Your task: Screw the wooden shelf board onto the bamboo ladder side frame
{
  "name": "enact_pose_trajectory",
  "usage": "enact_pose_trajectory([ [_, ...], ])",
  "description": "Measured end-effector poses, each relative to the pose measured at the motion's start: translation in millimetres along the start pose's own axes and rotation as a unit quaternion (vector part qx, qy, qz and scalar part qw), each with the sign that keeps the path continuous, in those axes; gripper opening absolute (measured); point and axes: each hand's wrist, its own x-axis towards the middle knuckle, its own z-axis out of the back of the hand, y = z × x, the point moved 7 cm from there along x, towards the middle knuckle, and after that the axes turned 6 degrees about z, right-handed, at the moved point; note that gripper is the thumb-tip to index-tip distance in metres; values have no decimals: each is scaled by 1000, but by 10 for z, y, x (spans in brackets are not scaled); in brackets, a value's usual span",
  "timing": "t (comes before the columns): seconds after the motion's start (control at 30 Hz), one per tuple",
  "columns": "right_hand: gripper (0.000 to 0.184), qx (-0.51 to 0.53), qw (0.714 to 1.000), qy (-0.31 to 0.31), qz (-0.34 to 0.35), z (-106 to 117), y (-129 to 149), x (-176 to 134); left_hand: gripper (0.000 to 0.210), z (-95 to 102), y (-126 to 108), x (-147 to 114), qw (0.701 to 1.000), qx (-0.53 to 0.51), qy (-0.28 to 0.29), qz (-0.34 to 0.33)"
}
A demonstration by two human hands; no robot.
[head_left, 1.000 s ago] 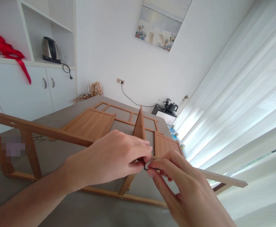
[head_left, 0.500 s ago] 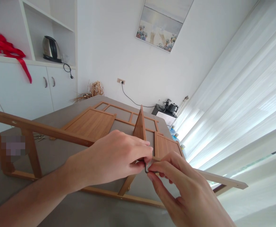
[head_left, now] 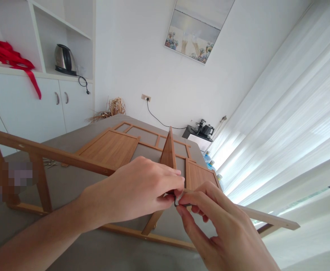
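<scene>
A small dark L-shaped hex key is pinched between my hands at a joint of the wooden frame. My right hand grips one arm of the key between thumb and index finger. Closed around the key's other end, against the frame rail, is my left hand; its fingers hide the key's tip and whatever fastener is there. Just behind the fingers a wooden panel stands upright, edge towards me.
On the grey-covered surface lie a flat wood panel, another panel and a lattice frame. Small metal pieces are at the left. Beyond are dried stalks, a kettle on a shelf and white curtains.
The view has shifted slightly, so everything sits a little further right. Both hands keep their hold on the hex key, with barely any visible movement.
</scene>
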Motion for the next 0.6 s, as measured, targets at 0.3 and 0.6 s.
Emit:
enact_pose_trajectory([
  [0.3, 9, -15, 1000, 3, -12, 39, -21, 8, 11, 11, -11, 1, 1000, -3, -1, -6],
  [0.6, 19, -15, 1000, 14, -21, 23, -99, -68, 12, 31, -19, 4, 1000, -4, 4, -1],
])
